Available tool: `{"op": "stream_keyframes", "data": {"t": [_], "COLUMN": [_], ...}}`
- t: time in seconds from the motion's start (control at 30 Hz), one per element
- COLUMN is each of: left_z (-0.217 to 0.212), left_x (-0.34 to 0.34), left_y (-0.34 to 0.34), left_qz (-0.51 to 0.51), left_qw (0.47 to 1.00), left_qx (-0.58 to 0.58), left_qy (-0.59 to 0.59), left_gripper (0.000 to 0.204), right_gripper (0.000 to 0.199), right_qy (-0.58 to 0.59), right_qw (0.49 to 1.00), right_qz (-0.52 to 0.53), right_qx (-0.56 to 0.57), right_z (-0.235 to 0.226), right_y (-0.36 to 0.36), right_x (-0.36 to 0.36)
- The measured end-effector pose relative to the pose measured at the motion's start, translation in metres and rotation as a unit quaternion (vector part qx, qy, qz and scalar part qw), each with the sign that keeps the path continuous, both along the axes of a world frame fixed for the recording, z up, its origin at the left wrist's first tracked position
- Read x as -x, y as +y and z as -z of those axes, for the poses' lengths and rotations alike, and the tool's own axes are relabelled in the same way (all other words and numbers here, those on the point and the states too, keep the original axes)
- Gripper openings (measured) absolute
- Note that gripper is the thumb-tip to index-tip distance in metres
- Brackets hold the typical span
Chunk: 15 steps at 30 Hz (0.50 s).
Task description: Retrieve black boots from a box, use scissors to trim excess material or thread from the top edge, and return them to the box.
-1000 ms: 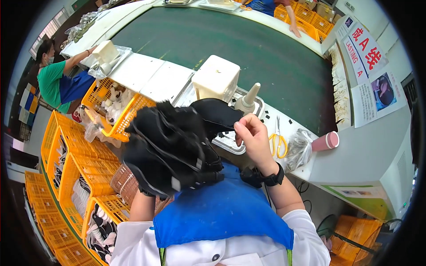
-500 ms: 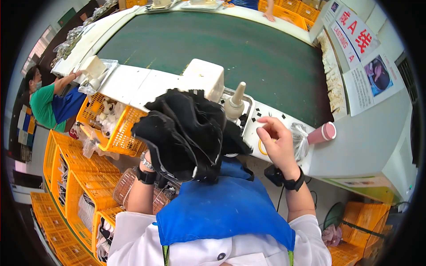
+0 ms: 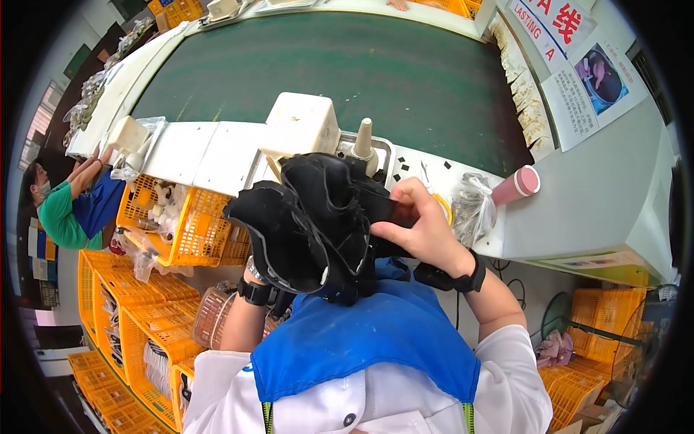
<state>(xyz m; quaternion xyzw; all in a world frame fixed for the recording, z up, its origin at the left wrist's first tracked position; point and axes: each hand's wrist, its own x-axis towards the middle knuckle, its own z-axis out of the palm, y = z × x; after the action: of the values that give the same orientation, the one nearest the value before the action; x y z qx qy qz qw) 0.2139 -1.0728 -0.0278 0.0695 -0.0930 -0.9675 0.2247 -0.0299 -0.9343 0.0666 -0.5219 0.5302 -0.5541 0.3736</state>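
Note:
A bundle of black shoe uppers (image 3: pixel 285 235) with pale raw edges is held up in front of my blue apron (image 3: pixel 361 333). My left hand (image 3: pixel 251 265) carries it from beneath; the fingers are hidden behind the black material and only the wrist area shows. At the bundle's right side, my right hand (image 3: pixel 428 230) pinches the edge of a black piece between thumb and fingers. Just beyond the bundle, a beige cone-topped bottle (image 3: pixel 363 137) stands in a metal tray (image 3: pixel 390 155), beside a white box-shaped block (image 3: pixel 303 119).
A green conveyor belt (image 3: pixel 318 65) lies ahead, bordered by a white ledge (image 3: pixel 210 155). On its right are small black scraps, a clear plastic bag (image 3: pixel 473 210) and a pink cup (image 3: pixel 517 185). Yellow crates (image 3: pixel 163 318) stack at left, near a person in green (image 3: pixel 65 213).
My right hand has moved left from beside the bundle and closed on its right edge. The bundle has shifted and turned slightly. The whole view has shifted a little.

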Motion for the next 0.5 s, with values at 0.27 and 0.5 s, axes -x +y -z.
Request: {"op": "stream_keyframes", "data": {"t": [0.27,0.5], "left_z": [0.001,-0.007], "left_x": [0.007,0.015], "left_y": [0.011,0.005], "left_qz": [0.007,0.021], "left_qw": [1.0,0.999], "left_qx": [-0.02,-0.026], "left_qy": [0.018,0.039], "left_gripper": [0.043,0.043], "right_gripper": [0.038,0.039], "right_qy": [0.012,0.254], "right_qw": [0.988,0.953], "right_qz": [0.116,0.118], "right_qx": [0.099,0.114], "right_z": [0.024,-0.015], "right_y": [0.018,-0.006], "right_x": [-0.03,0.006]}}
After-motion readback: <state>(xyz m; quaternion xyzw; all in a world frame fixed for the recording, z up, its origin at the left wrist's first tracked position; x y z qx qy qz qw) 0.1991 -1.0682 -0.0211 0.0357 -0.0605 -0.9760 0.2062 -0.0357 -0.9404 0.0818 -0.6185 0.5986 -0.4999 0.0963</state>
